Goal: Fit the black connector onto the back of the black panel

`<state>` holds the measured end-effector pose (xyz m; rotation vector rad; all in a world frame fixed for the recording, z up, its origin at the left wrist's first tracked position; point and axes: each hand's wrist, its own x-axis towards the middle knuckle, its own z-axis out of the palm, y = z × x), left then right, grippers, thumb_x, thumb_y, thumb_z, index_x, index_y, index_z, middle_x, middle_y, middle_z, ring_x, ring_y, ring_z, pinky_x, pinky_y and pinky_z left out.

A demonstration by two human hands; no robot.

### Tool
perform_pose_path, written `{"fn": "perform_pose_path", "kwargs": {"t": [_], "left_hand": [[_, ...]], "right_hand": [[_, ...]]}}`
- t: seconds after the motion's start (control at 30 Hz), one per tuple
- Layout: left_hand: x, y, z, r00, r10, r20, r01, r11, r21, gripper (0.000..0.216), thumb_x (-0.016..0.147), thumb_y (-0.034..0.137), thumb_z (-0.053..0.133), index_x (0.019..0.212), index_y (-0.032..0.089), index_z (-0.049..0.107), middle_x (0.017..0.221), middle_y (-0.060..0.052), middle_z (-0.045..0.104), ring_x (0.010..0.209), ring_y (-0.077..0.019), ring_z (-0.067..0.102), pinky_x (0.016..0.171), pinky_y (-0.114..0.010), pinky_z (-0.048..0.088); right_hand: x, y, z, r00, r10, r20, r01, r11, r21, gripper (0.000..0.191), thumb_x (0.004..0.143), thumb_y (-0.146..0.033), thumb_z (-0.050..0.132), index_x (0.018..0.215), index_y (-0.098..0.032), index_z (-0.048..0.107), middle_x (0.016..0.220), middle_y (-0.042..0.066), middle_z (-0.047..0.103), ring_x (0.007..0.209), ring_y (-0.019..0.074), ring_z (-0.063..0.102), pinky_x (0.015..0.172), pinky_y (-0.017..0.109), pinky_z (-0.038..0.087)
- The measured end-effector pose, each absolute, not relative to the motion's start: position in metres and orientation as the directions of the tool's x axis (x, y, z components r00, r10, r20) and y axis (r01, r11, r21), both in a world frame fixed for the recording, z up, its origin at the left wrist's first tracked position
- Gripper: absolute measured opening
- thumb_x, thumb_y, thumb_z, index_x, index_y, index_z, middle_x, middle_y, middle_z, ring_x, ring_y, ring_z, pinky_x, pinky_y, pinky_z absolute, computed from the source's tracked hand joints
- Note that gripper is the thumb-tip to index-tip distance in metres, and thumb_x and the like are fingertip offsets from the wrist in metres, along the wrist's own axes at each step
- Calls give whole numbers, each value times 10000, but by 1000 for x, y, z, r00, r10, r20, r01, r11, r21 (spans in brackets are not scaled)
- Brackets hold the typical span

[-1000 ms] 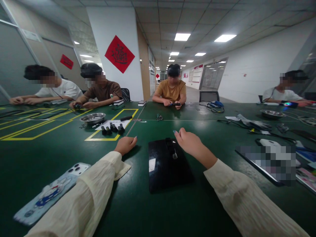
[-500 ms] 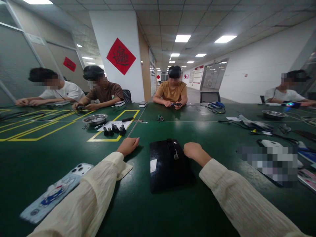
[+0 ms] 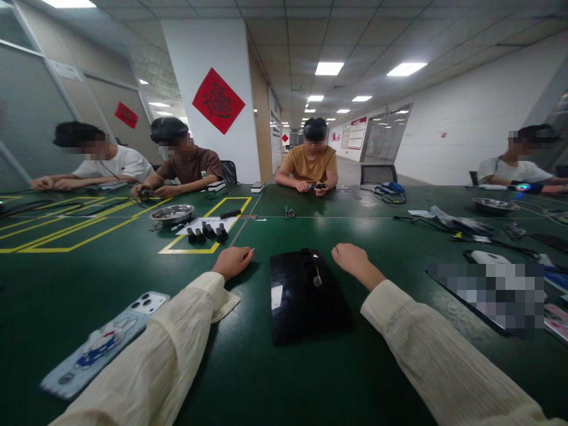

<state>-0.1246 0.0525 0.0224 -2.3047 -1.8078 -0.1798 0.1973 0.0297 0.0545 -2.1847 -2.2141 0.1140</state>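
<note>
My left hand (image 3: pixel 232 261) rests on the green table, closed in a loose fist with the thumb side up. My right hand (image 3: pixel 352 263) is likewise a closed fist, beyond the right side of a black flat panel (image 3: pixel 306 322). Nothing shows in either hand. Between my forearms lies the panel, touched by neither hand; a small black piece (image 3: pixel 307 263) and a little shiny bit (image 3: pixel 317 280) are on it. A blue phone case with a cartoon figure (image 3: pixel 104 343) lies beside my left sleeve.
Several black cylindrical parts (image 3: pixel 206 231) stand on white paper near a metal bowl (image 3: pixel 172 213). Yellow tape (image 3: pixel 195 251) marks the table. Cables (image 3: pixel 501 247), gloves (image 3: pixel 459 220) and another bowl (image 3: pixel 494 206) lie right. Several co-workers sit across the table, one in a tan shirt (image 3: pixel 306 163).
My right fist has moved a little forward, away from me, and stands more apart from the black panel. My left hand has shifted slightly right. The panel has stayed put.
</note>
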Motion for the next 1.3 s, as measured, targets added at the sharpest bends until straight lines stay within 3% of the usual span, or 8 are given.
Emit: {"fn": "perform_pose_path", "kwargs": {"t": [0.17, 0.27, 0.4, 0.57, 0.7, 0.93, 1.17, 1.3], "left_hand": [[-119, 46, 25, 278, 918, 284, 961, -268, -73, 348, 884, 395, 310, 761, 189, 561, 660, -45, 614, 627, -184, 573, 547, -255, 285], [-111, 40, 25, 339, 874, 349, 932, -362, 2, 307, 883, 382, 308, 812, 195, 541, 628, -22, 590, 607, -173, 558, 548, -251, 290], [-89, 24, 26, 505, 745, 437, 815, -578, 43, 370, 898, 348, 211, 744, 184, 505, 583, -22, 522, 546, -162, 497, 546, -261, 298], [-50, -6, 25, 569, 621, 539, 539, -777, 326, 490, 928, 373, 87, 640, 191, 440, 544, -6, 486, 519, -134, 462, 557, -247, 335], [-33, -22, 18, 451, 618, 644, 483, -776, 406, 538, 932, 427, 91, 572, 192, 416, 516, -7, 468, 505, -128, 442, 544, -253, 328], [-29, -23, 11, 284, 726, 626, 348, -686, 638, 534, 928, 461, 113, 552, 190, 379, 491, 12, 406, 471, -112, 374, 484, -246, 288], [-30, -21, 13, 181, 760, 625, 358, -643, 677, 412, 921, 426, 257, 616, 184, 390, 546, 28, 396, 500, -104, 359, 502, -239, 285], [-31, -21, 15, 156, 763, 628, 404, -629, 664, 385, 924, 394, 249, 658, 181, 428, 547, 33, 415, 491, -100, 372, 503, -233, 291]], "right_hand": [[179, 16, 80, -31, 985, 170, 993, 50, -107, 407, 930, -291, 191, 1016, -152, 563, 952, 126, 657, 875, 214, 623, 667, 282, 396], [163, -1, 92, -55, 936, 348, 990, 97, -106, 344, 926, -282, 213, 1001, -154, 523, 786, 95, 661, 705, 197, 630, 567, 260, 338], [147, -25, 94, -278, 810, 516, 938, 344, -35, 274, 910, -268, 273, 983, -165, 516, 649, 35, 633, 538, 151, 571, 494, 256, 227], [136, -36, 85, -660, 528, 535, 700, 691, 181, 227, 878, -244, 346, 864, -157, 556, 711, 39, 637, 586, 135, 545, 533, 268, 230], [131, -36, 78, -724, 423, 545, 628, 731, 268, 206, 872, -229, 378, 813, -153, 560, 726, 45, 629, 616, 139, 539, 557, 282, 253], [131, -34, 74, -772, 328, 545, 573, 730, 373, 223, 915, -178, 341, 940, -150, 561, 695, 17, 618, 597, 132, 558, 536, 288, 274], [129, -32, 68, -762, 375, 528, 607, 699, 379, 282, 930, -150, 279, 976, -157, 557, 707, 31, 626, 628, 138, 579, 535, 285, 293], [131, -38, 76, -641, 553, 532, 739, 631, 236, 305, 932, -286, 298, 1144, -175, 487, 844, 59, 633, 695, 164, 584, 584, 283, 336]]}}
